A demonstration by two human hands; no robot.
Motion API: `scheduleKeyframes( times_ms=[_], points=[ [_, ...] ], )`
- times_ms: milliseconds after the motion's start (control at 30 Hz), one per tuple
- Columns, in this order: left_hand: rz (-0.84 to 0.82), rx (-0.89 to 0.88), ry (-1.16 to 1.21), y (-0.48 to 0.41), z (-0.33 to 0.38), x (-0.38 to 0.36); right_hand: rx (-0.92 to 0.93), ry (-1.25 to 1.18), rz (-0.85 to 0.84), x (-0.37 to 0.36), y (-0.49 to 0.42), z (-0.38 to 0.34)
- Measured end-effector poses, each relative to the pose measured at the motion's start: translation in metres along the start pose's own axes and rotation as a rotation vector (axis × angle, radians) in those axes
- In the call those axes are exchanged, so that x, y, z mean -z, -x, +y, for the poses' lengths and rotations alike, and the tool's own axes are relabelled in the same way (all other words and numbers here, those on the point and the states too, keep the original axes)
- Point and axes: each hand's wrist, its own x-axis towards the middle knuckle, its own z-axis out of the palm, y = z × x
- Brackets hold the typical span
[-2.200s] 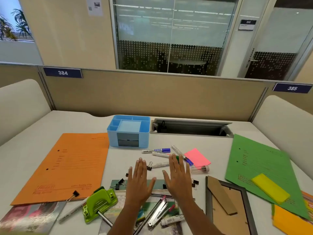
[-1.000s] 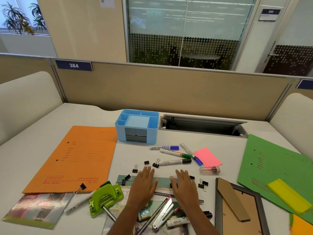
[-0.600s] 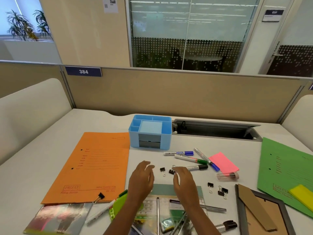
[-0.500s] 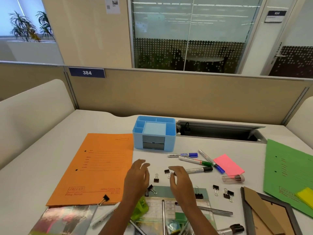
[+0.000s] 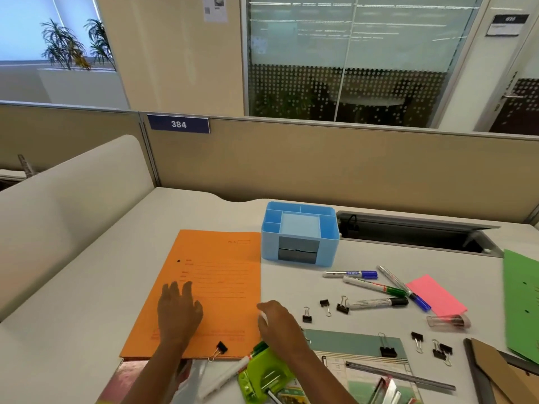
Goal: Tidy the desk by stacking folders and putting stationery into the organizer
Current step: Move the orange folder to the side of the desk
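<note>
Nearest, a green hole punch (image 5: 264,374) lies partly under the right forearm. A white marker (image 5: 223,379) lies between the forearms, by the front edge of the bench (image 5: 73,301). A glossy magazine (image 5: 121,381) pokes out from beneath the orange folder (image 5: 221,275), and a black binder clip (image 5: 220,348) sits on that folder's near edge.

The left hand (image 5: 178,314) rests on the folder's lower half, its fingers (image 5: 186,290) spread wide and flat, holding nothing. The right hand (image 5: 275,325) is at the folder's right edge with its fingers (image 5: 264,309) curled down. Whether they grip the edge I cannot tell.

To the right lie a teal-topped calendar card (image 5: 350,344) with a clip on it, a ruler (image 5: 399,376), loose clips (image 5: 325,305) and a picture frame (image 5: 495,371) lying face down.

Farther on, four markers (image 5: 376,287) lie jumbled beside a pink note pad (image 5: 436,295), with a green folder (image 5: 522,301) at the right border.

The blue organizer (image 5: 300,252) stands just beyond the orange folder's far right corner. Behind it are a cable trough (image 5: 408,231) and the partition (image 5: 320,170).
</note>
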Motion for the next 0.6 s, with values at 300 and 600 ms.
scheduleKeyframes(
  times_ms=[300,600],
  points=[
    [-0.105,0.343,0.078,0.005,-0.033,0.018,-0.008,0.321,-0.126,-0.027,-0.020,-0.017],
    [-0.077,0.456,0.746,-0.023,-0.042,0.075,-0.067,0.238,-0.105,-0.027,-0.030,-0.016]
  ],
)
